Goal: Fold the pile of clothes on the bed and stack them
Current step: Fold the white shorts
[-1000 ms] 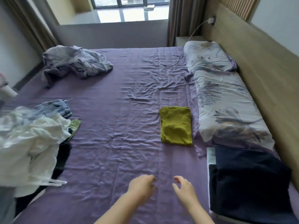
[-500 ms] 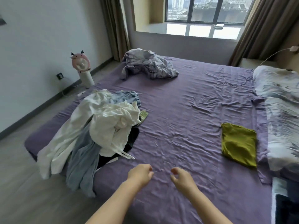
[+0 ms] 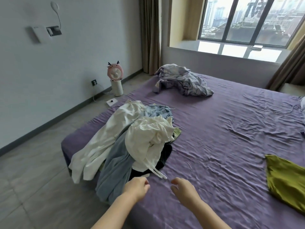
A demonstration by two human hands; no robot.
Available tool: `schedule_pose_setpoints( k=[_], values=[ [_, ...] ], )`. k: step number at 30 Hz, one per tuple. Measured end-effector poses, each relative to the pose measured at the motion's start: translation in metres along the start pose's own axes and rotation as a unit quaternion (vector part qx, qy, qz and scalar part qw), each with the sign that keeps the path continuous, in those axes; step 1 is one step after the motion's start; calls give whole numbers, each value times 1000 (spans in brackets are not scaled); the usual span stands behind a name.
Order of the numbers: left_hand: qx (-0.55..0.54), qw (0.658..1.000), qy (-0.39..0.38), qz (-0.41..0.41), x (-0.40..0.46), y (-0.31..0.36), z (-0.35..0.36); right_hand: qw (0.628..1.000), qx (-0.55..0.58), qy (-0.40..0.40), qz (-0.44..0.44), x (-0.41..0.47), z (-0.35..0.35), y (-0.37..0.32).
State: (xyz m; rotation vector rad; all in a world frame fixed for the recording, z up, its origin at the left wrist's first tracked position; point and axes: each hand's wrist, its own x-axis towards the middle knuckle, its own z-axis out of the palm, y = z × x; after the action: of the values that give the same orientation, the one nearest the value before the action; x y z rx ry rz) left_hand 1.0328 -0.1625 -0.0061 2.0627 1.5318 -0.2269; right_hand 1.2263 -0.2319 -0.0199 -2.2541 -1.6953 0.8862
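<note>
With one folded olive-green garment (image 3: 287, 184) now left at the right edge, the view has been swung to the unfolded white-and-blue clothes pile (image 3: 132, 142) on the purple bed (image 3: 231, 129), toward which the left hand (image 3: 137, 187) and right hand (image 3: 183, 189), loosely curled and empty, are extended.

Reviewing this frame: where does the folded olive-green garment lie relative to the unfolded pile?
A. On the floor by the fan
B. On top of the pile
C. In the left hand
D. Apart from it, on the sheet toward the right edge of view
D: the folded olive-green garment lies flat on the purple sheet, well clear of the pile.
</note>
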Motion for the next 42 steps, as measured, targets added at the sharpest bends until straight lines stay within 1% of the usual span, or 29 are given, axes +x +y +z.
schedule_pose_setpoints(
  k=[6, 11, 17, 22, 24, 27, 30, 34, 37, 39, 41, 42],
  values=[
    [-39, 999, 14, -29, 36, 9, -17, 999, 0, -8, -34, 60, -24, 0],
    [-59, 997, 28, -43, 73, 11, -39, 999, -4, -10, -40, 110, -39, 5],
    [-51, 998, 9, -25, 140, 6, -79, 999, 41, -13, -32, 171, -56, 0],
    [-69, 997, -13, 11, 214, -2, -109, 999, 42, 0, -29, 228, -62, -11],
    [-71, 997, -24, 31, 256, -11, -121, 999, 39, 2, -5, 266, -61, -14],
    [-66, 997, -16, 45, 310, -25, -136, 999, 31, -2, 30, 315, -66, -20],
    [-44, 998, 5, 50, 373, -40, -148, 997, 27, 8, 69, 362, -70, -15],
    [13, 998, 38, 39, 433, -50, -149, 991, -3, 13, 131, 394, -64, 2],
    [-15, 1000, 21, -12, 459, -53, -142, 989, -8, -1, 147, 412, -61, 9],
    [-59, 998, -2, -32, 471, -52, -137, 987, 3, -31, 160, 423, -59, 10],
    [-134, 990, -16, -40, 481, -50, -131, 981, 49, -62, 177, 432, -54, 10],
    [-153, 987, -20, -49, 484, -48, -129, 977, 78, -69, 185, 435, -51, 11]
  ],
)
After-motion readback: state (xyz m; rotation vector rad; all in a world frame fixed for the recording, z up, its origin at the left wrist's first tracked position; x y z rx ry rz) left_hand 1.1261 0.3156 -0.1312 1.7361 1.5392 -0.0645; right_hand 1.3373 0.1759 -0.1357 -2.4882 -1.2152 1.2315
